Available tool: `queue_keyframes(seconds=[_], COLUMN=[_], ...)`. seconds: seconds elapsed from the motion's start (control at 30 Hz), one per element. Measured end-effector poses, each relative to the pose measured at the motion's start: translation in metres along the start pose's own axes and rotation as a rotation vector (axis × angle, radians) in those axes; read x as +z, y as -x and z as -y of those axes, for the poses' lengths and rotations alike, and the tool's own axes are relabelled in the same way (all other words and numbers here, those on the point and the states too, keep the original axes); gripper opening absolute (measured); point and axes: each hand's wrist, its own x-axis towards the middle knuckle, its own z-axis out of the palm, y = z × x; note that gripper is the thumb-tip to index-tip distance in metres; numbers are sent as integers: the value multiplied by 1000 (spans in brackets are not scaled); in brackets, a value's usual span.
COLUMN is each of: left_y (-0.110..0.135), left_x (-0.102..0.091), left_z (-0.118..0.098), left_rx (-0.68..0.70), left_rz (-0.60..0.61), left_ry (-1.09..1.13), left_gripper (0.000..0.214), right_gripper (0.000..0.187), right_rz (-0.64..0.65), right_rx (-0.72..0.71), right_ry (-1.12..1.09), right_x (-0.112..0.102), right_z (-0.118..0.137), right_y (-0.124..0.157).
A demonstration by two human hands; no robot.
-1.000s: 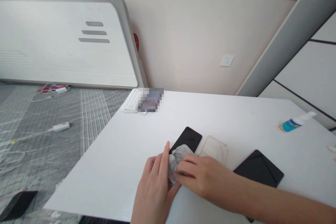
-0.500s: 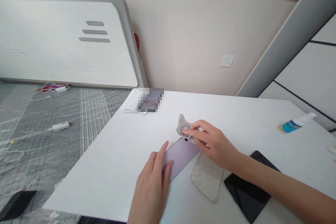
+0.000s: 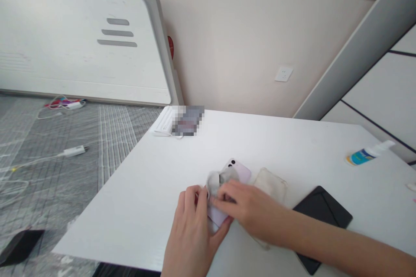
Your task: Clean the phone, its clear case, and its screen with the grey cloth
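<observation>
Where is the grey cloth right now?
In the head view, just right of centre in the lower half, the grey cloth is bunched in the right hand, against the lilac phone that the left hand holds.

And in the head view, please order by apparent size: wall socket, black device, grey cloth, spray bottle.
Largest first:
Black device
Spray bottle and grey cloth: too alike to rank, cloth partly covered
Wall socket

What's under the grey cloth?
A lilac phone, back up; two camera lenses show beyond the cloth. The stretch beneath cloth and right hand is covered.
</observation>
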Motion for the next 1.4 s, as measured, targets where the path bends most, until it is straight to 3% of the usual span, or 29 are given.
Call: queue_keyframes(seconds=[0.07,0.23,0.33,0.47,0.6,0.73,0.8,0.97,1.13,1.23,1.3,1.4], left_y=[0,4,7,10,9,8,8,9,9,7,7,7], left_x=[0,-4,-7,-8,-4,-1,-1,0,0,-1,-2,-1], left_z=[0,2,6,9,5,0,-1,-1,-1,-1,-1,-1], left_rx=[6,12,70,105,45,1,-20,-46,-88,-79,-74,-89], left_rz=[11,34,77,55,37,11,-3,-19,15,-8,-15,8], left_ry=[-5,-40,-28,-59,-127,-121,-105,-106,-85,-94,-99,-88], left_gripper=[55,78,87,74,80,62,55,68,52,63,69,61], right_gripper=[21,32,38,36,53,85,87,90,93,89,97,102], right_rz=[24,-18,36,91,30,76,125,106,168,141,117,191], right_rx=[-52,129,66,-20,149,39,-26,155,-82,117,217,47], right_ry=[-16,55,16,-23,45,-25,-76,-13,-156,-53,4,-68], right_x=[2,-7,-10,-12,-15,-13,-13,-15,-12,-16,-19,-22], right_z=[-3,-40,-24,7,0,4,7,-1,10,-2,-9,-3], right_y=[-1,0,1,0,4,10,11,11,13,14,14,17])
